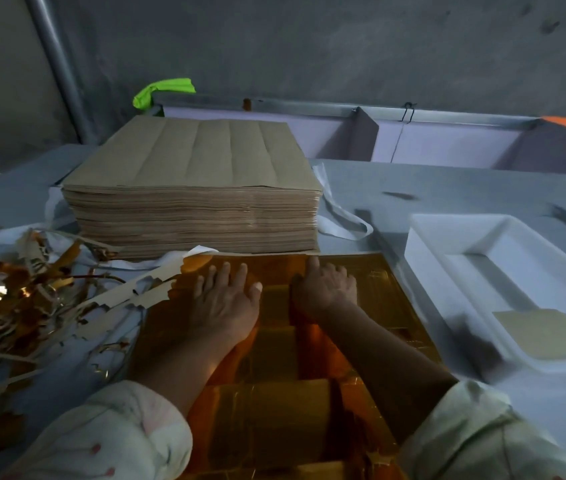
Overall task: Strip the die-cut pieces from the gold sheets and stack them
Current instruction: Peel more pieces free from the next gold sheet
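A: What hems in the gold sheet (274, 403)?

B: On the left, scraps (14, 299) crowd the worktop (430, 181), and their torn strips reach the sheet's left edge. The brown stack (191, 188) stands just behind its far edge. The tray (423, 233) lies just beside its right edge with one piece (544, 336) inside. Bare worktop shows between stack and tray.

A: And the hands?

B: The left hand (226, 299) lies flat on the sheet, fingers straight. The right hand (323, 289) is beside it, fingers curled on the gold near the far edge. Whether it pinches anything, I cannot tell.
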`<state>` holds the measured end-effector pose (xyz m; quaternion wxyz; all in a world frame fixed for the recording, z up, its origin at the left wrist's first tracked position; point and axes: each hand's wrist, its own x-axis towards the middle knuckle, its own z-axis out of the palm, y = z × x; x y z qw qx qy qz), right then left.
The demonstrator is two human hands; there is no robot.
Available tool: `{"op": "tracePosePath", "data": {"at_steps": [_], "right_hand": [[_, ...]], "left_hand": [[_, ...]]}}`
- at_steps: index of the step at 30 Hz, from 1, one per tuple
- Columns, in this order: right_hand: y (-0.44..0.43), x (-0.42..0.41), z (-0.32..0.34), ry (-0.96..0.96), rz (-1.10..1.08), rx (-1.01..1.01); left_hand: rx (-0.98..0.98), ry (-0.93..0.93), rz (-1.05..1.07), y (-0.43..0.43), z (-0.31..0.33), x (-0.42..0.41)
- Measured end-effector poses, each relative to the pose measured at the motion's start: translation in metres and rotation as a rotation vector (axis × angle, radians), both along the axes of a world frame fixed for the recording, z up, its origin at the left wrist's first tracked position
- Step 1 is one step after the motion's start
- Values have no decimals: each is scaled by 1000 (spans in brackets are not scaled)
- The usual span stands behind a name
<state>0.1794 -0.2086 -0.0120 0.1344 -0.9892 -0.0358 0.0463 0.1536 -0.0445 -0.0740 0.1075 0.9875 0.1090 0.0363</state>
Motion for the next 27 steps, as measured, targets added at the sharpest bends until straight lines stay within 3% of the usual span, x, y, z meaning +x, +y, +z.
{"op": "tracePosePath", "data": {"at_steps": [8, 17, 27], "right_hand": [[10, -10, -13, -146, -62, 82], [16, 19, -4, -15, -142, -18], [12, 29, 4, 9, -138, 112]], "left_hand": [[13, -18, 11, -3, 1, -4], [19, -22, 21, -6, 4, -6], [16, 2, 20, -6, 6, -6]]}}
